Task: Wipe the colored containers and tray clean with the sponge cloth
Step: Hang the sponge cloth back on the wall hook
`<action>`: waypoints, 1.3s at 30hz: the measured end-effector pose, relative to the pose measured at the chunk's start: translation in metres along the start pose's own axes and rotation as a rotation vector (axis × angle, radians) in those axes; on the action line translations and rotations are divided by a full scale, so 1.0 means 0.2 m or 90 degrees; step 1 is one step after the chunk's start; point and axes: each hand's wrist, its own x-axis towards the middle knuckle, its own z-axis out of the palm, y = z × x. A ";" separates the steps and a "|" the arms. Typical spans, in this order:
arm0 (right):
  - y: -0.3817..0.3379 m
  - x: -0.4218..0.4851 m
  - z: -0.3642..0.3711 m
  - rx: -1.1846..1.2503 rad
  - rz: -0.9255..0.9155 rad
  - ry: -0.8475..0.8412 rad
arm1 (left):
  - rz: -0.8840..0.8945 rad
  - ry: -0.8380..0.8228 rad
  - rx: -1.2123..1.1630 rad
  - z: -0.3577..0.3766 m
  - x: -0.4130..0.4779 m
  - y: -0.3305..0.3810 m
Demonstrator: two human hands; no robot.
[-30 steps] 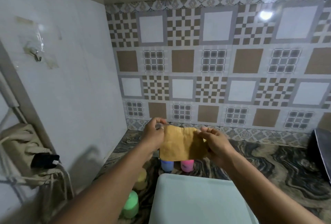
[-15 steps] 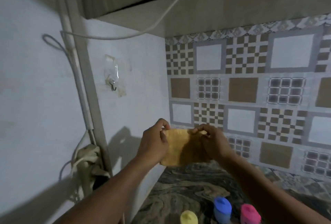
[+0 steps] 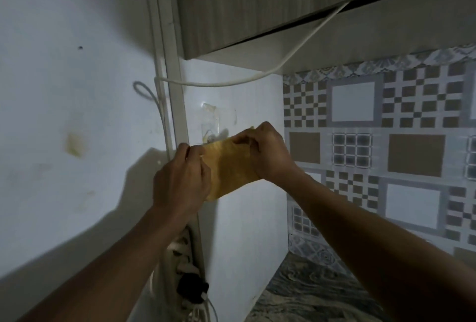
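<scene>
The yellow sponge cloth is stretched between both hands, raised up against the white side wall. My left hand pinches its left edge and my right hand pinches its upper right corner. The cloth's top edge is right by a clear stick-on wall hook. The colored containers and the tray are out of view.
A wooden wall cabinet hangs overhead with a white cable looping beneath it. A power strip with a black plug hangs low on the left wall. Patterned tiles cover the back wall above the marbled counter.
Both hands have lifted the cloth up and to the left, toward the wall hook. The view swung up and left, so the colored containers and tray dropped out of sight.
</scene>
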 end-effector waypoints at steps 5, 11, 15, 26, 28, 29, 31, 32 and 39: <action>-0.06 0.13 0.10 0.069 0.061 -0.017 | 0.026 -0.035 0.097 -0.01 0.08 -0.07; -0.01 0.06 0.24 0.113 0.085 -0.047 | 0.039 -0.106 0.129 0.02 0.04 -0.02; 0.00 -0.01 0.30 0.298 0.163 -0.038 | 0.024 -0.147 0.156 0.07 -0.03 0.02; 0.01 -0.16 0.29 0.373 0.247 -0.094 | -0.051 -0.181 0.027 0.17 -0.21 0.07; 0.02 -0.18 0.29 0.353 0.256 -0.096 | -0.064 -0.183 -0.001 0.16 -0.24 0.07; 0.04 -0.19 0.29 0.342 0.260 -0.097 | -0.072 -0.180 -0.016 0.16 -0.25 0.08; 0.06 -0.21 0.29 0.318 0.278 -0.094 | -0.085 -0.178 -0.034 0.14 -0.28 0.09; 0.07 -0.23 0.28 0.300 0.290 -0.093 | -0.093 -0.180 -0.040 0.14 -0.29 0.09; 0.12 -0.33 0.19 0.216 0.364 -0.083 | -0.159 -0.184 -0.040 0.04 -0.37 0.18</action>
